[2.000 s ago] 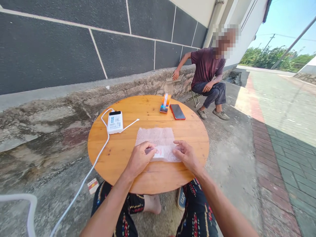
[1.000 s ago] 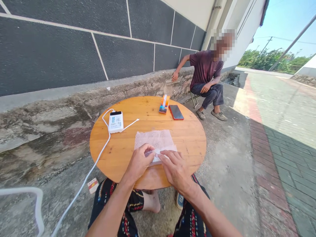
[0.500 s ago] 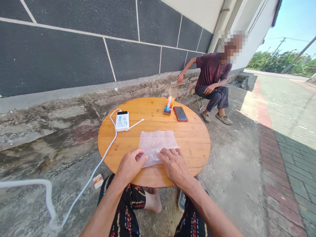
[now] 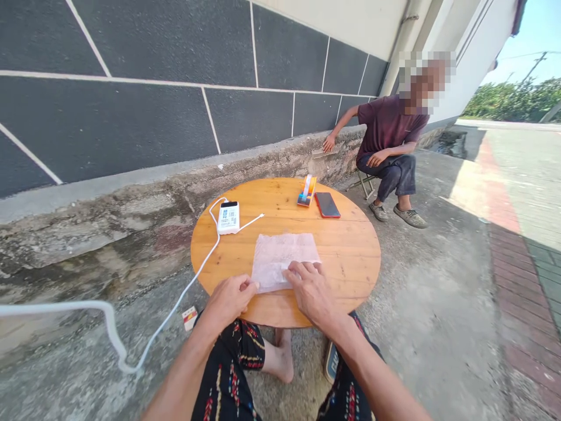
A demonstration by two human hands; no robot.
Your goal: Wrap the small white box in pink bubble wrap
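A sheet of pinkish, see-through bubble wrap (image 4: 287, 248) lies flat on the round wooden table (image 4: 350, 245). My left hand (image 4: 232, 297) pinches the sheet's near left corner between thumb and fingertips. Over the near right part of the sheet, my right hand (image 4: 310, 289) has its fingers bent together at a small whitish, crinkled piece (image 4: 278, 272). Its fingertips partly cover that piece, and I cannot make out what it is.
On the table are a white power bank (image 4: 228, 219) with a white cable, a tape dispenser (image 4: 307, 192) and a red-edged phone (image 4: 328, 205). A seated person (image 4: 390, 131) is beyond, beside the wall. A small packet (image 4: 190, 318) lies on the ground.
My left hand has moved left and down to the sheet's corner, and the near edge lies flatter. My right hand stays on the sheet. The whole view has shifted slightly.
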